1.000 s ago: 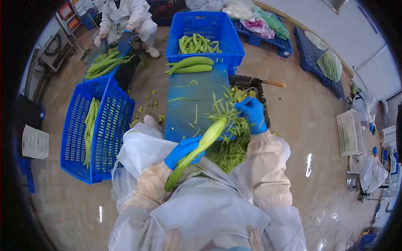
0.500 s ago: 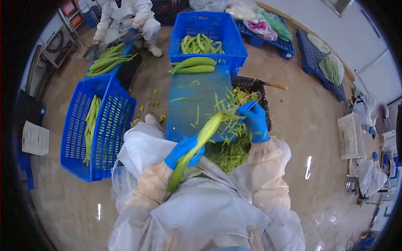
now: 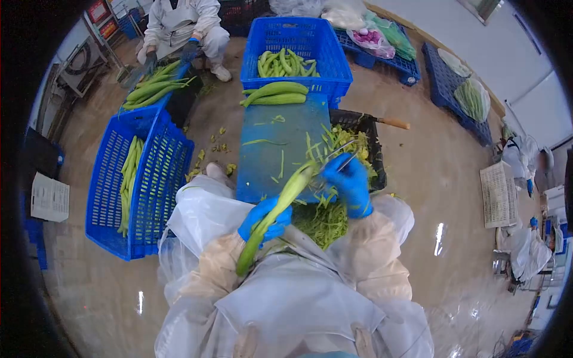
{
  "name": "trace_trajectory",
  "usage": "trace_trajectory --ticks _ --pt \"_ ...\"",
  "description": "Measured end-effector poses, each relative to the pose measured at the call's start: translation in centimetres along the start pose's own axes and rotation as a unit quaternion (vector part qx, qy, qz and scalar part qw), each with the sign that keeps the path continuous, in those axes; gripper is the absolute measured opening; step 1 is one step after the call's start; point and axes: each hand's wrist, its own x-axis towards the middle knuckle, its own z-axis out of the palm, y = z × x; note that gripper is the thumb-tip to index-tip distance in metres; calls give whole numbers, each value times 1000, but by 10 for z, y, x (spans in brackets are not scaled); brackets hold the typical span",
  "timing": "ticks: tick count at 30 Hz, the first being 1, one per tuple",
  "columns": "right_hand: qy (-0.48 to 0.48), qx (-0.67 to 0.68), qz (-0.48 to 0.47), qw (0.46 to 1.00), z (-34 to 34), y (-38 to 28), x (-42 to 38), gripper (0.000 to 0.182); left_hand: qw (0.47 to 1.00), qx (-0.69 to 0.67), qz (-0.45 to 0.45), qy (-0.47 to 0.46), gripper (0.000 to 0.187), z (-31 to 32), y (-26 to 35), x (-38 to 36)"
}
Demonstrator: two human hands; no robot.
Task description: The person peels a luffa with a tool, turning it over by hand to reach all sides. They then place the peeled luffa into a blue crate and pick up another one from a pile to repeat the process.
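My left hand (image 3: 265, 219), in a blue glove, is wrapped round a long green vegetable (image 3: 287, 194), pale and peeled towards its upper end. Near that end, my right hand (image 3: 348, 185) is closed on a thin metal tool (image 3: 339, 151), whose exact shape is hard to make out. Beyond my hands lies a blue board (image 3: 261, 161) with thin green strips on it and two whole green vegetables (image 3: 278, 93) at its far end. Green peelings (image 3: 325, 222) are heaped below my right hand.
Blue crates stand beyond the board (image 3: 331, 59) and at left (image 3: 158, 203), both holding green vegetables. A black crate (image 3: 377, 155) with scraps sits right of the board, a wooden handle (image 3: 394, 123) at its rim. Another person (image 3: 179, 27) sits back left. Pallets (image 3: 441, 95) lie back right.
My right hand has moved left and slightly down with the tool, closer to the vegetable's upper end. My left hand keeps its hold, shifted a little. The other person's hands have moved.
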Motion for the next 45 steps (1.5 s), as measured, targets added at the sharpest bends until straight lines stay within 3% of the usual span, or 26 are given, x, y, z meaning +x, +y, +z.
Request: trace_trajectory --ticks 4,6,8,10,11,14,15,18,22,26,27,28,30,31,33,35,37,39,41,42,45 --pt "-51 -19 -19 998 20 8 -21 11 999 30 1 17 29 10 1 -5" --pt "24 54 71 996 -6 8 4 11 999 46 7 -21 28 15 2 -9" --pt "31 85 43 995 -22 14 16 12 999 39 -4 -18 28 17 0 -12" --pt "41 176 84 980 -22 5 16 13 999 35 -13 -17 28 18 2 -11" --pt "16 140 12 990 -14 10 13 13 999 34 -18 -24 31 18 2 -11" --pt "14 30 95 995 -16 4 14 13 999 44 -18 -20 32 6 0 -11" --pt "78 30 36 996 -22 17 28 13 998 56 -7 -11 32 7 0 -11" --pt "78 134 30 987 -34 8 27 13 987 153 20 32 33 31 4 -17" --pt "35 -4 48 998 -25 2 19 14 967 244 19 65 38 35 10 -15" --pt "59 1 21 998 -35 -19 25 15 912 384 76 124 51 46 16 -16" --pt "-12 -8 17 1000 -26 -17 19 15 892 422 82 142 53 47 16 -18" --pt "-9 -6 16 1000 -27 -15 21 15 891 424 79 142 53 47 17 -18" --pt "41 -74 5 996 -33 -5 34 16 837 514 98 157 48 48 17 -18" --pt "117 -121 -34 985 -45 -3 42 17 837 514 101 158 48 43 18 -18" --pt "130 -72 -37 988 -50 -9 44 16 716 647 224 137 50 38 23 -16" --pt "161 12 -39 986 -41 -2 36 18 742 598 256 162 51 53 35 -15" --pt "174 7 2 985 -28 33 24 17 759 552 294 183 51 87 54 -14" --pt "102 75 101 987 -18 82 11 17 811 452 346 134 44 114 65 -10" --pt "66 181 168 967 13 103 -11 19 816 425 377 107 43 124 64 1" --pt "63 181 164 968 25 109 -14 19 823 395 400 82 42 129 62 8" --pt "47 349 207 913 35 131 -13 19 818 354 448 67 39 117 41 30"
